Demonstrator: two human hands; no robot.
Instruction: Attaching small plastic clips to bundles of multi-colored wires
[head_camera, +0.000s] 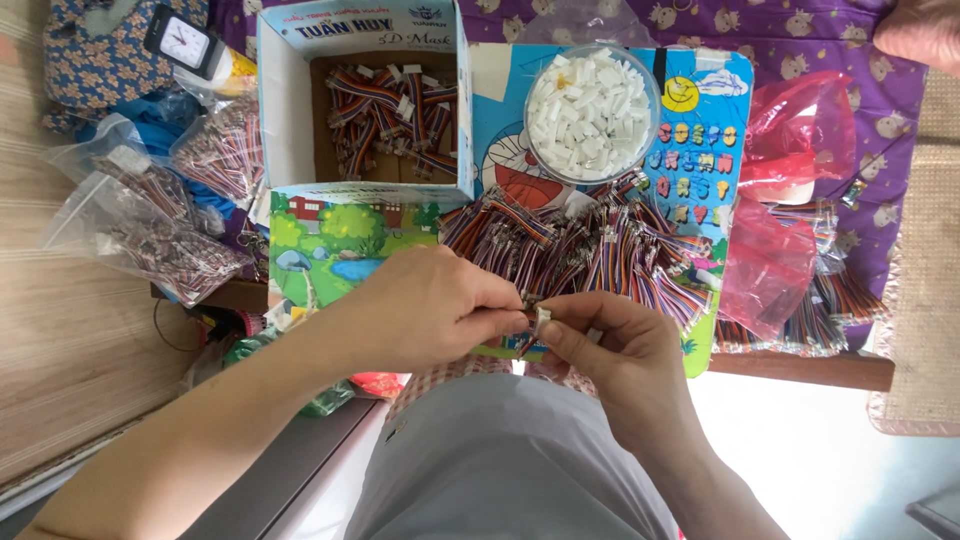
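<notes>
A: Which step is in hand?

B: I'd judge it is fitting a plug onto a wire end. The left hand is pinching the end of a short multicoloured ribbon cable between thumb and fingers, and the right hand is gripping a small white plastic connector at its fingertips. The two pieces are meeting just in front of the person's body, at the near edge of the cartoon-printed blue mat.

A: What is the next move calling for?

B: Probably lining the connector squarely with the wire tips and pressing; the parts are tiny, so the grip is needing to be steady. How far it is seated, I cannot tell.

A: And what is lying about them?

B: A loose pile of multicoloured ribbon cables is spreading across the mat just beyond the hands. Behind it, a round clear plastic tub of white connectors is standing. To its left, an open white-and-blue cardboard box, printed in blue on its rim, is holding cables already fitted with white ends. Clear zip bags of cables are lying far left, crumpled red plastic bags on the right, and a small black-framed clock is sitting at the top left.
</notes>
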